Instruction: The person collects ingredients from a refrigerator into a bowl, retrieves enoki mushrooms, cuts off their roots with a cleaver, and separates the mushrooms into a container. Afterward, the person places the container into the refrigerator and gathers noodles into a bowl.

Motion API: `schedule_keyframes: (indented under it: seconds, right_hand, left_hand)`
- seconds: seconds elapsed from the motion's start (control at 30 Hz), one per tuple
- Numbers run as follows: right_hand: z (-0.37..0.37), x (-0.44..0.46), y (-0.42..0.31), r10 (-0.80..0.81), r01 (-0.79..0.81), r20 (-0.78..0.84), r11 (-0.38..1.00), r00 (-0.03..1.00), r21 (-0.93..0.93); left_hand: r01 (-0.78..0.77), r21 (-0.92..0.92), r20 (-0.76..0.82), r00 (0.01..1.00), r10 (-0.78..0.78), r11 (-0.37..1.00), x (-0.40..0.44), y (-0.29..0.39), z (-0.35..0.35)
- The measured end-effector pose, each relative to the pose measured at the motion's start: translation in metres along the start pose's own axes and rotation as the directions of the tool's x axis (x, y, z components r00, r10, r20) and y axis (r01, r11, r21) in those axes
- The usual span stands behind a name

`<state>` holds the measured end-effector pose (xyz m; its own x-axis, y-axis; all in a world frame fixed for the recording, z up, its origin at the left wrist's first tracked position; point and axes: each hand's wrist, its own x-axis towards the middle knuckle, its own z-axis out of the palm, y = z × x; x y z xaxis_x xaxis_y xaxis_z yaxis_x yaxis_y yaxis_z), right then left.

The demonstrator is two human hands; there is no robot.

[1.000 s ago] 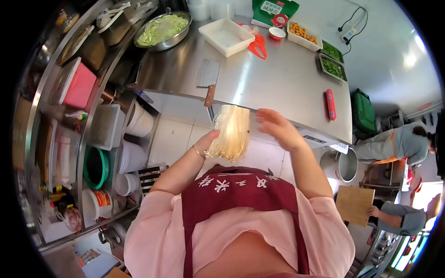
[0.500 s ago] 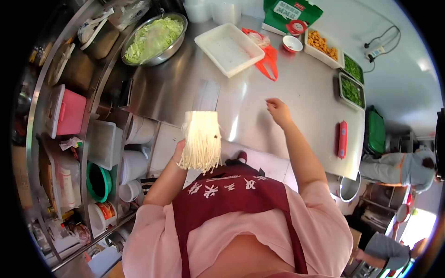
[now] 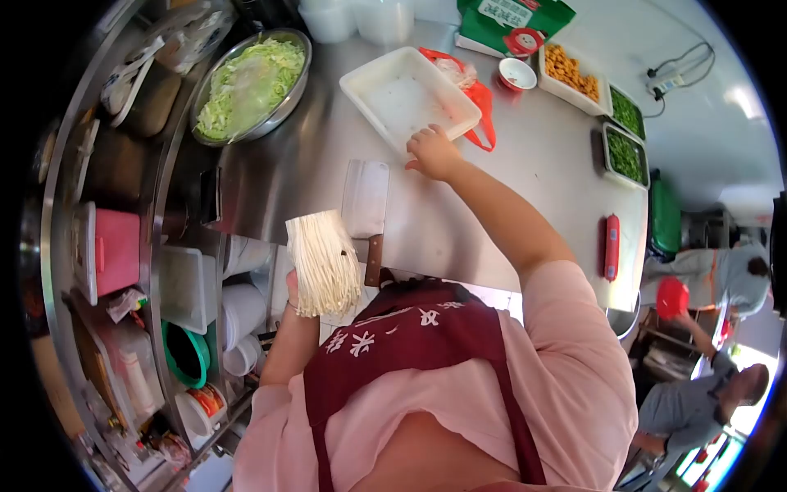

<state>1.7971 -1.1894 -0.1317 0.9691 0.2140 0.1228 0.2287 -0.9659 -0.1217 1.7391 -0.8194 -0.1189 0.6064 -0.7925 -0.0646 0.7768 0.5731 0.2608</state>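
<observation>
A thick bunch of enoki mushrooms (image 3: pixel 322 262) is in my left hand (image 3: pixel 293 289), which is mostly hidden behind it. The cut, flat end faces up and the caps hang towards my apron. Beyond the bunch, a cleaver (image 3: pixel 366 197) lies on the steel table, its wooden handle at the near edge. My right hand (image 3: pixel 433 152) reaches to the white plastic tray (image 3: pixel 373 119), fingers bent over its near rim and thumb outside. The tray holds only some wet-looking residue.
A steel bowl of shredded cabbage (image 3: pixel 293 98) stands at the back left. Behind the tray lies a red plastic bag (image 3: pixel 485 119), beside a small bowl (image 3: pixel 517 75). Containers of greens (image 3: pixel 625 156) line the right edge, near a red packet (image 3: pixel 612 248). Other people (image 3: pixel 697 410) work at right.
My right hand has moved forward and left to the tray's rim. The enoki bunch has shifted left with my left hand, and the cleaver now shows fully.
</observation>
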Motion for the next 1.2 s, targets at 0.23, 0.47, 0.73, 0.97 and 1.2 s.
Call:
schedule_keyframes:
  seconds: [0.23, 0.47, 0.73, 0.97, 1.2]
  right_hand:
    - [-0.027, 0.035, -0.023, 0.147, -0.081, -0.29, 0.97, 0.946, 0.229]
    - [-0.123, -0.054, -0.045, 0.763, -0.087, -0.275, 0.396, 0.586, 0.914]
    - [-0.109, -0.301, 0.001, 0.987, 0.59, -0.125, 0.163, -0.104, 0.791]
    - [-0.033, -0.382, 0.031, 0.914, 0.672, 0.237, 0.051, -0.329, 0.739]
    - [-0.029, -0.404, 0.059, 0.903, 0.708, 0.232, 0.104, -0.362, 0.699]
  left_hand:
    - [0.091, 0.139, -0.086, 0.993, -0.08, 0.986, 0.036, 0.031, -0.017]
    - [0.164, 0.145, 0.107, 0.978, -0.181, 0.976, 0.068, 0.03, -0.002]
    - [0.314, 0.208, 0.13, 0.93, -0.345, 0.926, 0.098, 0.007, 0.005]
    - [0.413, 0.259, -0.04, 0.908, -0.418, 0.873, 0.118, -0.005, 0.008]
    - [0.367, 0.273, -0.05, 0.929, -0.367, 0.889, 0.121, -0.015, 0.023]
